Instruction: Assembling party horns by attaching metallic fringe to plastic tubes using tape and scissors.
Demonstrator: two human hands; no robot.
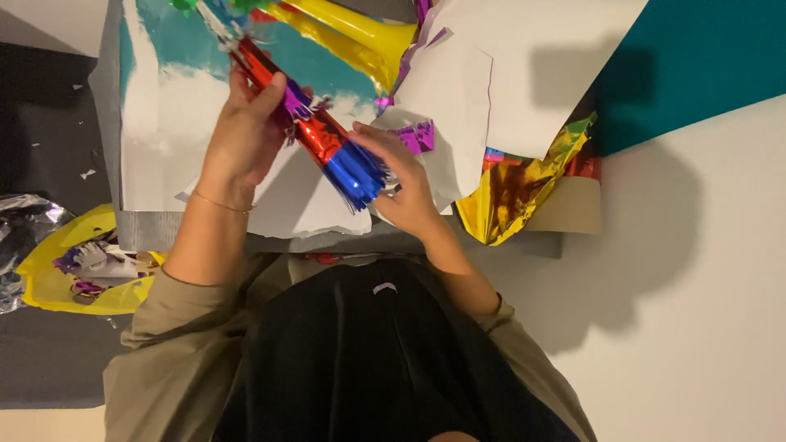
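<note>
My left hand [246, 131] grips a shiny foil-wrapped stick [323, 139] near its upper part; the stick is banded in red, purple and blue foil with fringed edges. My right hand [401, 184] pinches the blue foil fringe at the stick's lower end. The stick slants from upper left to lower right above a sheet of white and teal paper [164, 115]. A scrap of purple foil [419, 135] lies just beyond my right fingers.
A yellow plastic horn [360, 33] lies at the top. Crumpled gold foil [524, 184] sits to the right on cardboard. White torn paper [508, 74] and a teal sheet [696, 57] lie upper right. A yellow bag [74, 274] with scraps and silver foil [20, 229] sit left.
</note>
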